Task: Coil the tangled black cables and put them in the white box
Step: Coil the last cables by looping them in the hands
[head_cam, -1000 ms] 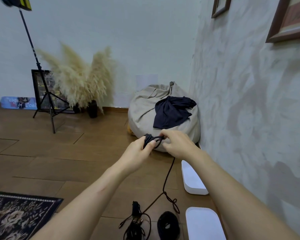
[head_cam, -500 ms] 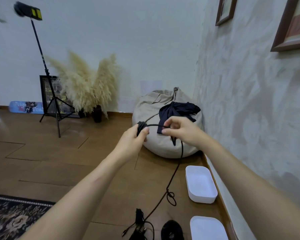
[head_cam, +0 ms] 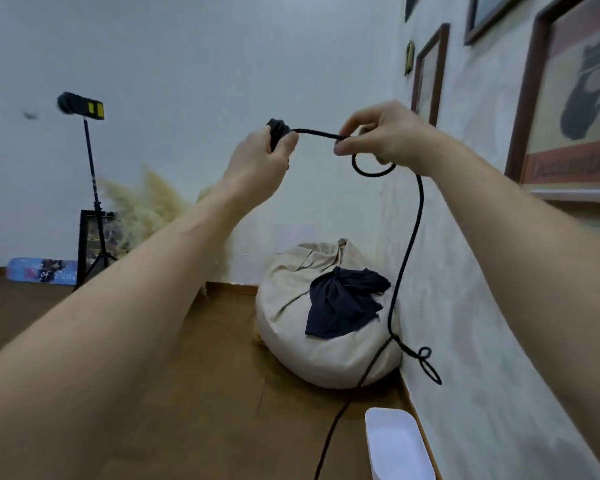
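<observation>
1. While the left hand (head_cam: 260, 157) holds the coiled bundle (head_cam: 277, 128) with fingers and thumb curled around it, high above the beanbag (head_cam: 291, 306), the right hand (head_cam: 385, 140) pinches the black cable (head_cam: 411, 237) between thumb and fingers (head_cam: 347, 145). A short, taut stretch of cable runs between the two hands.
2. A small loop (head_cam: 371, 173) hangs just under the right hand, so the step in hand looks like laying the next turn onto the bundle. Carry that loop across at the size of the turns already there, and lift the left thumb only enough to trap it.
3. From the right hand the free cable drops past the beanbag's right side and passes through a small knotted tangle (head_cam: 425, 355) just beside the beanbag. It then trails along the floor (head_cam: 222, 410) in front of the beanbag. Open that tangle before it reaches the fingers, or it will likely lock into the coil.
4. Let the cable slide through a loose pinch and roll it slightly with each turn, so twist runs toward the free end.
5. The white box (head_cam: 388, 410) sits on the floor in front of the beanbag, beside the wall. The finished coil goes there once the tail is gathered.
</observation>
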{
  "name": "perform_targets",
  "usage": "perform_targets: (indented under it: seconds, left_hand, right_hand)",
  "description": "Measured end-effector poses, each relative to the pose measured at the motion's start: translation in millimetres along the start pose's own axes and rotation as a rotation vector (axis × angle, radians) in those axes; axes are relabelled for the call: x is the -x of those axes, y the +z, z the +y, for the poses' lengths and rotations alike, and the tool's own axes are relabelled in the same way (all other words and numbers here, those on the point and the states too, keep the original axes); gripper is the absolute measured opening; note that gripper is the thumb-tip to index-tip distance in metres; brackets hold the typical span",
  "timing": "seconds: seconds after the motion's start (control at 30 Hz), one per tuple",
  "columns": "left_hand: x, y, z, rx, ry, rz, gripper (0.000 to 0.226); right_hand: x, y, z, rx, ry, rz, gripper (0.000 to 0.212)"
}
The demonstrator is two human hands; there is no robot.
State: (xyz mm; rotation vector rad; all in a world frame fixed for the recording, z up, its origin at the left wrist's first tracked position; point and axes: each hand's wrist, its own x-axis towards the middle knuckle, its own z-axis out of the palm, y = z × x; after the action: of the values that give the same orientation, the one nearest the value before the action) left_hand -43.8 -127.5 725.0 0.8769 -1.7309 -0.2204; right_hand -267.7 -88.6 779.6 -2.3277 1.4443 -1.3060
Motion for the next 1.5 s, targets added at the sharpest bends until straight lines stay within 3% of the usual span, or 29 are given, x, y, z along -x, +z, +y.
perform_targets:
  seconds: [0.27, 0.53, 0.77, 1.17, 1.5]
  left_hand:
    - [30, -3, -54, -0.107, -0.139, -0.013, 0.045]
    - [3, -36, -49, -0.145, -0.12, 0.108, 0.04]
    - [72, 18, -70, 0.017, -0.174, -0.171, 0.034]
    - [163, 45, -78, 0.38, -0.216, -0.36, 0.032]
    - [162, 36, -57, 0.549, -0.092, -0.388, 0.025]
  right_hand:
    - [37, 7, 52, 0.07, 0.141, -0.036, 0.024]
    - [18, -11, 37, 0.047, 0.16, -0.04, 0.037]
    - [42, 49, 50, -0.193, 0.167, -0.183, 0.019]
    - [81, 136, 72, -0.077, -0.022, 0.024, 0.006]
    - [94, 141, 70, -0.421, -0.007, 0.028, 0.008]
